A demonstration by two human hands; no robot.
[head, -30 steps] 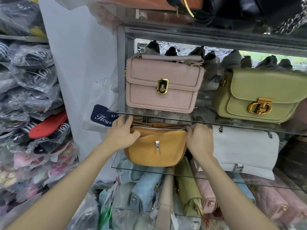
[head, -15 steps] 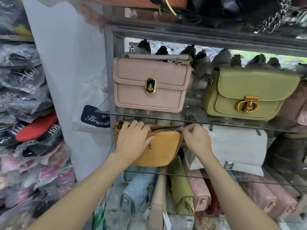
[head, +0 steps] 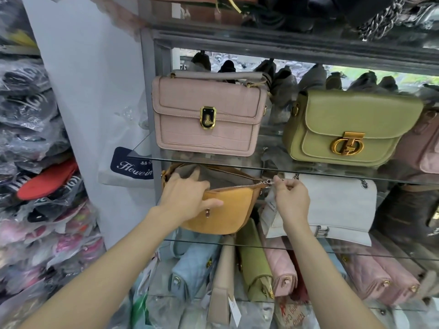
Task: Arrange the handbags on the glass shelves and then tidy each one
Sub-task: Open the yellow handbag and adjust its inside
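Note:
A mustard-yellow crescent handbag [head: 228, 210] sits on the middle glass shelf [head: 297, 245] with its top zip open and the grey lining showing. My left hand [head: 187, 198] grips its front wall near the open mouth, thumb across the front. My right hand [head: 289, 198] pinches the zip pull at the bag's right end. Above, on the upper glass shelf [head: 273, 166], stand a pink flap bag [head: 209, 119] and an olive-green flap bag [head: 351, 129]. A white bag [head: 337, 205] stands right of the yellow one.
Below the middle shelf stand several bags on end: light blue [head: 194, 274], beige, green [head: 256, 264] and pink [head: 282, 269]. Plastic-wrapped goods [head: 35, 162] are stacked at the left. A white dust bag with a dark label [head: 133, 165] hangs beside the shelf frame. Dark bags fill the top shelf.
The yellow bag's zip was closed and now stands open, with the pull at the right end. My left hand moved from the bag's top left corner to the front wall at its mouth.

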